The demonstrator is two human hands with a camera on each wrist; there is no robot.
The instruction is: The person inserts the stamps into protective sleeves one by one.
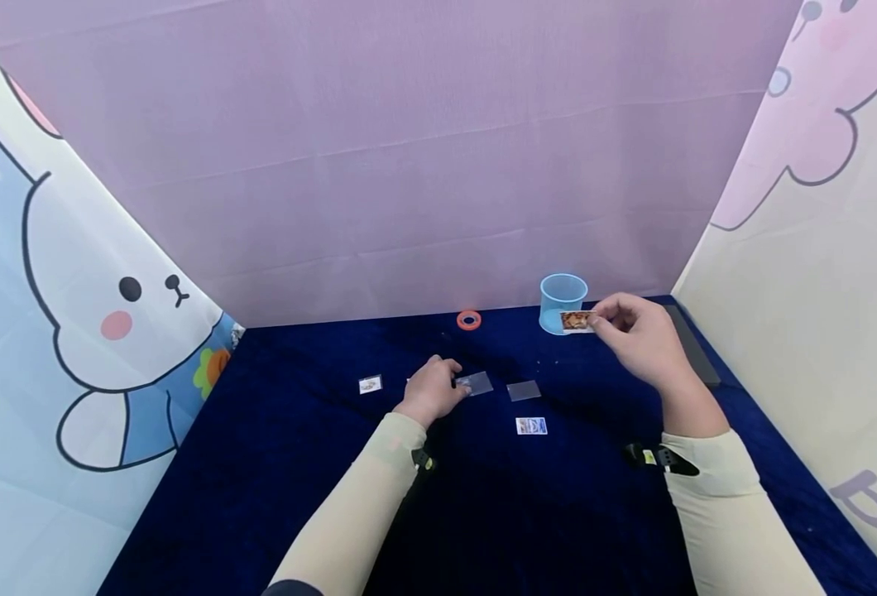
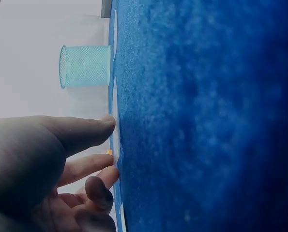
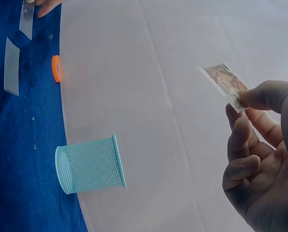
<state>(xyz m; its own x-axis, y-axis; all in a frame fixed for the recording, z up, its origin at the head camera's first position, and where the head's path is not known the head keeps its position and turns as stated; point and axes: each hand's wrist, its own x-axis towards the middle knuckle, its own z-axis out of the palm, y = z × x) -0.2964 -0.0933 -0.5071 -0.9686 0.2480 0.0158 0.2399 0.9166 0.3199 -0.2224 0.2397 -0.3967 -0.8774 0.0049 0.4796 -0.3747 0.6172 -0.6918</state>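
My right hand (image 1: 643, 341) pinches a small brown picture stamp (image 1: 575, 321) between thumb and fingertips, raised above the table and in front of the blue mesh cup. A toothed edge shows on this stamp in the right wrist view. Low at the table, my left hand (image 1: 433, 391) touches the near-left part of a clear plastic sleeve (image 1: 478, 383), thumb and fingers spread apart. To its right lies a second clear sleeve (image 1: 524, 390). Nearer to me is a blue-and-white stamp (image 1: 531, 425). A pale stamp (image 1: 370, 384) with a dark border lies left of my left hand.
The light-blue mesh cup (image 1: 563, 294) stands at the back of the dark blue cloth-covered table (image 1: 297, 480). An orange ring (image 1: 469, 320), like a tape roll, lies near the back edge. A dark flat panel (image 1: 692, 348) lies along the right edge. Fabric walls surround the table.
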